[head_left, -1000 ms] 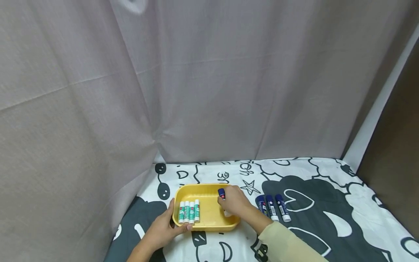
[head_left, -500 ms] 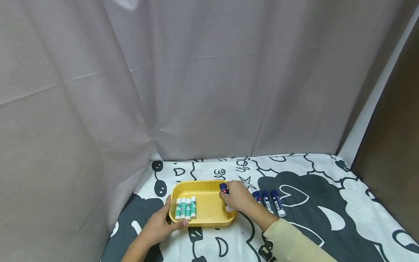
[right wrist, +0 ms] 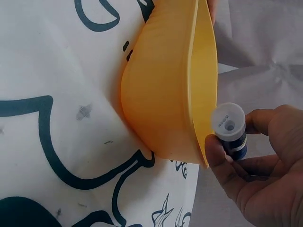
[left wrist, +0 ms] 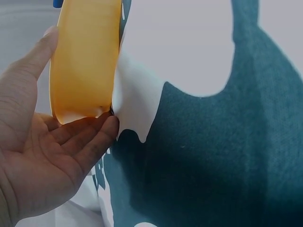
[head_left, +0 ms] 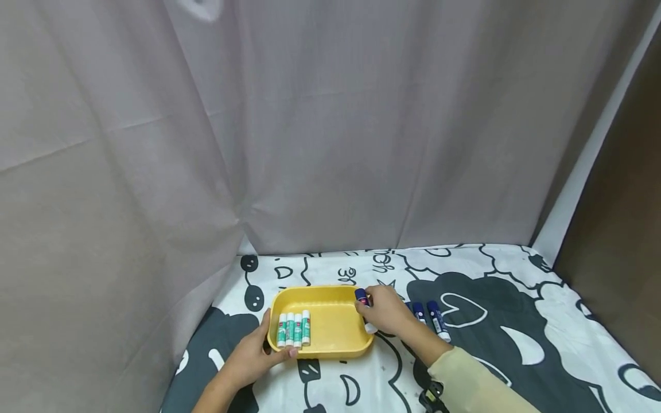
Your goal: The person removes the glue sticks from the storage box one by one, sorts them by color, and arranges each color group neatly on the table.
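Note:
A yellow tray (head_left: 330,324) lies on the printed cloth. Inside it, at its left side, several small green-and-white glue sticks (head_left: 294,329) stand in a row side by side. My left hand (head_left: 253,357) holds the tray's left end, its thumb near the front rim and its fingers around the outer wall. At the tray's right rim my right hand (head_left: 384,310) pinches a blue glue stick (right wrist: 230,128) with a white base, tilted, between thumb and fingers. To the right of that hand, other blue glue sticks (head_left: 438,320) lie on the cloth, partly hidden by the right forearm.
A black-and-white printed cloth (head_left: 351,384) covers the surface. Behind it hangs a grey curtain (head_left: 330,143), and a brown panel (head_left: 619,229) stands at the right.
My right hand has moved right with the blue glue stick, from over the tray's inside to its right rim. The left hand stays on the tray. The head view has shifted slightly.

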### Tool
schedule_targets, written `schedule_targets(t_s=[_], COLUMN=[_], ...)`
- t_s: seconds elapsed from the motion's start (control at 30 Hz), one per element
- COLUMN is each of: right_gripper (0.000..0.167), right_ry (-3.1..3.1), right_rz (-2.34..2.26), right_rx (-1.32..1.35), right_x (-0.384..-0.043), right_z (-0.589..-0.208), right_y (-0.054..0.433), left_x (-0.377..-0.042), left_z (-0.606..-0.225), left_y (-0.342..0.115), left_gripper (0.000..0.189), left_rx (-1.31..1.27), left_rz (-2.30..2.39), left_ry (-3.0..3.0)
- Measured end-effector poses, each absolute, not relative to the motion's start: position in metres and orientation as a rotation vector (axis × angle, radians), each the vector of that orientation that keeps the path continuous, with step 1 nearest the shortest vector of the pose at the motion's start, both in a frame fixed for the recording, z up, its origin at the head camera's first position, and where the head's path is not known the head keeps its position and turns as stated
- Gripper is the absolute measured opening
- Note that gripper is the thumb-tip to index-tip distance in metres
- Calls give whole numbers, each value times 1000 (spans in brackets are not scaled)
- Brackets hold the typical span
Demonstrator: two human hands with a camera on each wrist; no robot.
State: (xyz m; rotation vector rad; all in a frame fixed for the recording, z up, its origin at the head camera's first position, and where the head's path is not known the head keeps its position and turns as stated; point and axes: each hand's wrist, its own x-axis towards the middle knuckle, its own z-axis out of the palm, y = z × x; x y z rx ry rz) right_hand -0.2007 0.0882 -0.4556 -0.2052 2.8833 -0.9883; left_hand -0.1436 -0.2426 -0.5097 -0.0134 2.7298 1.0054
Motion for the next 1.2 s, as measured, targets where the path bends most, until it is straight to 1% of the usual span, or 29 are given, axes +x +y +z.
schedule_targets(t_s=[0.1, 0.27, 0.5, 0.67, 1.2], right_gripper=[20, 33, 42, 54, 51], right_ry=[2863, 2847, 2876, 2885, 2892], right_rz=[-1031, -1050, -1030, -1032, -1054], right_rx=[-202, -167, -137, -123, -36], right_x=[-198, -196, -193, -191, -187], right_z=[-458, -457, -451, -448, -447], right_y=[93, 100, 113, 124, 173], left_x=[-143, -144, -142, -141, -147], left_z=[-511, -512, -510, -506, -509], left_y=[-241, -240, -239, -240, -245], left_gripper=[135, 134, 134, 134, 136], left_rx=[-10, 14, 45, 49, 153], left_rz=[1007, 1009, 1011, 1004, 1053], left_ry=[2723, 2727, 2738, 2751, 2779])
